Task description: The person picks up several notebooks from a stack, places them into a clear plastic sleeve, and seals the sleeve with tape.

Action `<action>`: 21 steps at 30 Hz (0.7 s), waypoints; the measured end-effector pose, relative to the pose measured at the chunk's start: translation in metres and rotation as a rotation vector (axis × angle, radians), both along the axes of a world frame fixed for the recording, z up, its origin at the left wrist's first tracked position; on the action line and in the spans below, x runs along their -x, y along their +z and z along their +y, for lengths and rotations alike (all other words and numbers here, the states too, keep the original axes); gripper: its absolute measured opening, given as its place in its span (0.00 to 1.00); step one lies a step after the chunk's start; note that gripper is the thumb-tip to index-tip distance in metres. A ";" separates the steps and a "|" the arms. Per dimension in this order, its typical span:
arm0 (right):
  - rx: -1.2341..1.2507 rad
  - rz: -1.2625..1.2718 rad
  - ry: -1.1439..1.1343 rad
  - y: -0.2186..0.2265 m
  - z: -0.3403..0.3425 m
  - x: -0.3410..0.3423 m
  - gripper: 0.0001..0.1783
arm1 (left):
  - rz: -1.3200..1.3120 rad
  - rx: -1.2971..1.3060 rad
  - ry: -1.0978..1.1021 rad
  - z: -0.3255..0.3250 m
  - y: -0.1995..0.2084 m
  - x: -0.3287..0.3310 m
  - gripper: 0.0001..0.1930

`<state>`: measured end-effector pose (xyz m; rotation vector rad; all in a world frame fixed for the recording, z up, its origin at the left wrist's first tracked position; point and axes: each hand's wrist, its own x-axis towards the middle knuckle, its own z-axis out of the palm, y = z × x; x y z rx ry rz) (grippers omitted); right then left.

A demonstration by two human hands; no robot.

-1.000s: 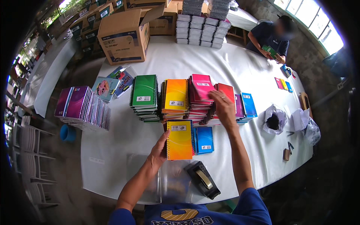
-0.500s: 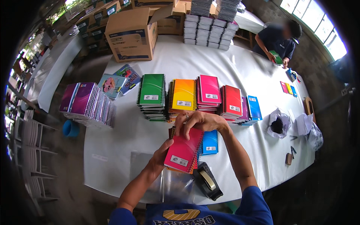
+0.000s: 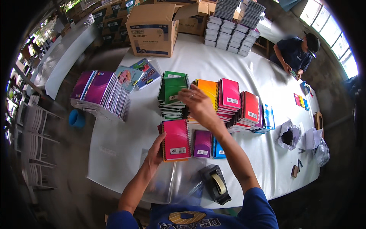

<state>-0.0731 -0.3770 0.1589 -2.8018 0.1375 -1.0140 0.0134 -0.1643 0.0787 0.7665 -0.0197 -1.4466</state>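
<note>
My left hand (image 3: pixel 154 149) is closed on the left edge of a small stack of spiral notebooks, with a pink notebook (image 3: pixel 176 138) on top and an orange edge showing beneath. My right hand (image 3: pixel 199 104), slightly blurred, reaches over the green pile, its fingers at the lower right corner of a green notebook (image 3: pixel 173 88) that sits askew on top. Just right of the held stack, a purple notebook (image 3: pixel 202 142) and a partly covered blue notebook (image 3: pixel 219 150) lie on the table. Behind my right hand and forearm stand piles of yellow notebooks (image 3: pixel 207 91), pink notebooks (image 3: pixel 230 91) and red notebooks (image 3: pixel 250 105).
A tape dispenser (image 3: pixel 215 184) stands near the front edge by clear plastic sheets (image 3: pixel 167 183). Purple notebooks (image 3: pixel 101 89) are stacked at left, near two illustrated books (image 3: pixel 127 76). A cardboard box (image 3: pixel 150 32) stands at the back. Another person (image 3: pixel 293 53) works at far right.
My right hand has left the pink notebook and moved up to the green pile, where the top notebook is now askew. The purple notebook on the table has come into view. The view has shifted.
</note>
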 end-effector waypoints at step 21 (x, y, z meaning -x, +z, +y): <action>-0.194 0.176 -0.716 -0.011 -0.051 0.176 0.33 | 0.192 0.127 -0.196 -0.040 0.017 0.062 0.32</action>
